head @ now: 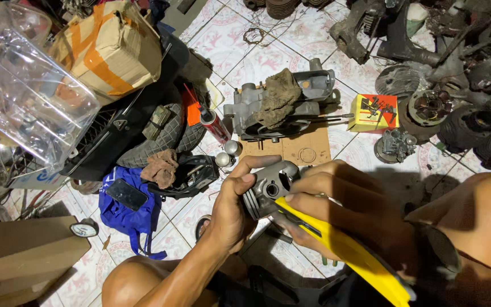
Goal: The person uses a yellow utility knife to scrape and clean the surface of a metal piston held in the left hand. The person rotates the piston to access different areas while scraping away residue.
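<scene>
My left hand grips a grey metal piston, thumb over its top and fingers round its ringed side. My right hand holds a yellow-handled tool whose tip lies against the piston's side hole. Both hands are close together above my knees, in the lower middle of the head view. Beyond them on the tiled floor lies a grey engine casing with a dirty rag draped on it, resting on a piece of cardboard.
A spray can, a yellow and red box, a carburettor and dark engine parts lie to the right. At left are a tyre, a blue bag, a taped carton and clear plastic packaging.
</scene>
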